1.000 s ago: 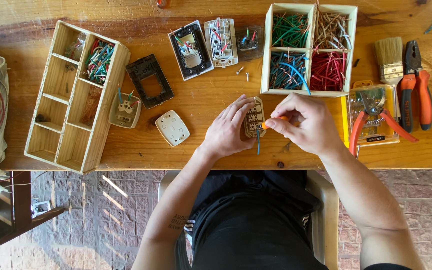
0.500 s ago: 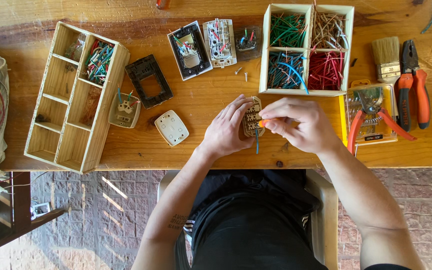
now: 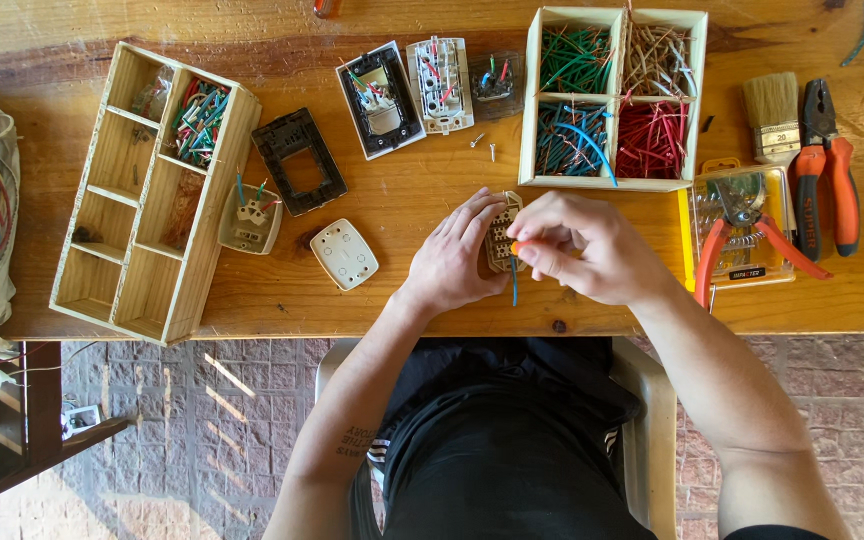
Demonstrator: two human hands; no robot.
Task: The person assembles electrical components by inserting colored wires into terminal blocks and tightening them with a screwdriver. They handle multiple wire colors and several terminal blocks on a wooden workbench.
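My left hand grips a small beige socket module against the wooden table near its front edge. My right hand is closed around a small orange-handled tool pressed to the module's right side. A blue wire hangs down from the module. My fingers hide most of the module and the tool's tip.
A four-compartment wooden box of coloured wire pieces stands just behind my hands. Cutters, pliers and a brush lie right. A long wooden divider tray, socket parts, a white cover lie left.
My right hand has shifted slightly left, closer over the module, and the orange tool sits tighter against it. My left hand stays on the module.
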